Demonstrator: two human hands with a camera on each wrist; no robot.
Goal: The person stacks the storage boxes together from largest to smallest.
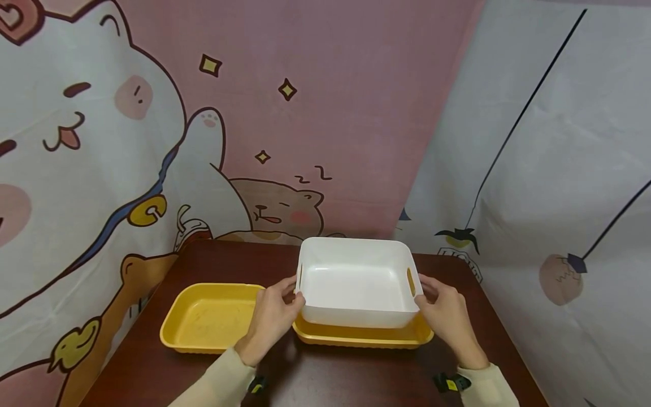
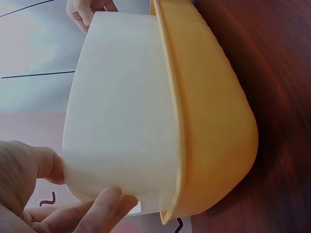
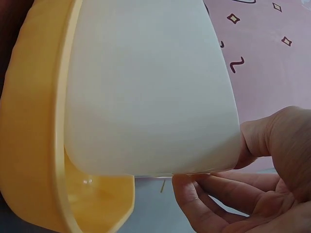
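A white plastic bin (image 1: pixel 358 316) with a slot in each end is held between both hands. My left hand (image 1: pixel 273 315) grips its left end, the thumb near the rim and fingers by the slot. At the other end, my right hand (image 1: pixel 447 314) pinches the wall in the same way. Below the bin is a yellow tray (image 1: pixel 356 338); both wrist views show the bin's lower part inside the tray's rim (image 2: pixel 177 111). Whether the bin touches the tray's floor is hidden. The bin holds nothing.
A second yellow tray (image 1: pixel 213 319), shallow and with nothing in it, sits left of the left hand on the dark brown table (image 1: pixel 315 379). Behind the table hangs a pink and white cloth (image 1: pixel 346 113) with cartoon animals.
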